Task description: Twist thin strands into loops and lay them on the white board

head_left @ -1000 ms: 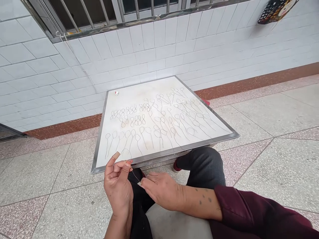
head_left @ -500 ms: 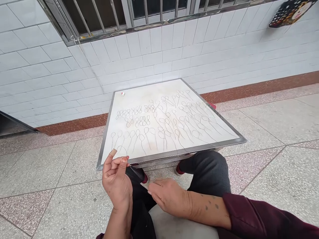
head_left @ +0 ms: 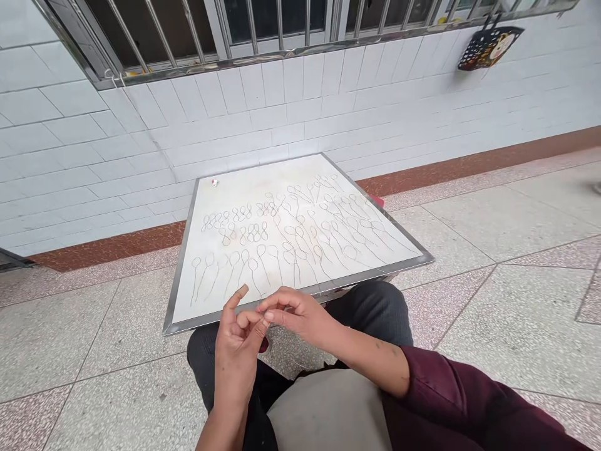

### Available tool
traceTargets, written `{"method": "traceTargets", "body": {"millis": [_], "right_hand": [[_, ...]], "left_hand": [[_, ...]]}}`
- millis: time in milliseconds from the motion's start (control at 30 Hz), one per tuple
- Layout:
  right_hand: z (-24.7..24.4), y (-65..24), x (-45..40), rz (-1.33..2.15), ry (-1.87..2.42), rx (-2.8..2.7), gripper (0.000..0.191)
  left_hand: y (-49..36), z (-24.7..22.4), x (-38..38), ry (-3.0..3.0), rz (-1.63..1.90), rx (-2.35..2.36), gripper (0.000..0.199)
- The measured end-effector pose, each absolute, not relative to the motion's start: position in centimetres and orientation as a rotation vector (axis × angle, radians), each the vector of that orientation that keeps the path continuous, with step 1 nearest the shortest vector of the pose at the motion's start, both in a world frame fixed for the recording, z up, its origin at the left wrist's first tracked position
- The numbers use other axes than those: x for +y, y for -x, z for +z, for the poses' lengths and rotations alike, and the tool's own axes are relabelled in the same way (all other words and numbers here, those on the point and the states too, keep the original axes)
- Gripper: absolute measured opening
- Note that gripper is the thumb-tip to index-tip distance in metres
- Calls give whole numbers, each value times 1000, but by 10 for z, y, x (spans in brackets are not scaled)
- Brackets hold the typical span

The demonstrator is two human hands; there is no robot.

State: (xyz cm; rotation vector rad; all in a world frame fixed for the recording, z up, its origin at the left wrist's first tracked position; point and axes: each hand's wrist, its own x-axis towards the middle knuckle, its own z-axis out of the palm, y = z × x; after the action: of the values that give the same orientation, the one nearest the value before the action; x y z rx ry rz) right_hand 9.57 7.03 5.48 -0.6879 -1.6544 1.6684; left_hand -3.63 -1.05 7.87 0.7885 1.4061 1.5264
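My left hand is raised just in front of the table's near edge, thumb and fingers pinched together and the index finger pointing up. Its fingertips meet those of my right hand, which pinches at the same spot. Between them is a thin wire, mostly hidden by the fingers; a faint strand shows below the right hand. On the white tabletop lie many thin wires with one loop and a long tail, such as the looped wire. Farther back left are rows of figure-eight wire pieces.
A small white and red object sits at the table's far left corner. The metal table rim runs close to my knees. Behind stand a tiled wall and barred window; a dotted bag hangs at right.
My right hand has risen from my lap to meet the left at the fingertips. My left hand has moved slightly right. The view has turned a little to the right.
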Motion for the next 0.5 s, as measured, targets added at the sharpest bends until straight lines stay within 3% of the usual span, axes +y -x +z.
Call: {"method": "traceTargets", "body": {"millis": [200, 400, 500], "right_hand": [[48, -94, 70, 1931, 682, -1489, 19], [58, -98, 75, 1912, 745, -1478, 18], [62, -98, 77, 1925, 750, -1480, 17]], "left_hand": [[35, 68, -11, -788, 1465, 1402, 75], [36, 61, -11, -789, 1404, 1299, 83], [36, 53, -11, -791, 1401, 1303, 78]]}}
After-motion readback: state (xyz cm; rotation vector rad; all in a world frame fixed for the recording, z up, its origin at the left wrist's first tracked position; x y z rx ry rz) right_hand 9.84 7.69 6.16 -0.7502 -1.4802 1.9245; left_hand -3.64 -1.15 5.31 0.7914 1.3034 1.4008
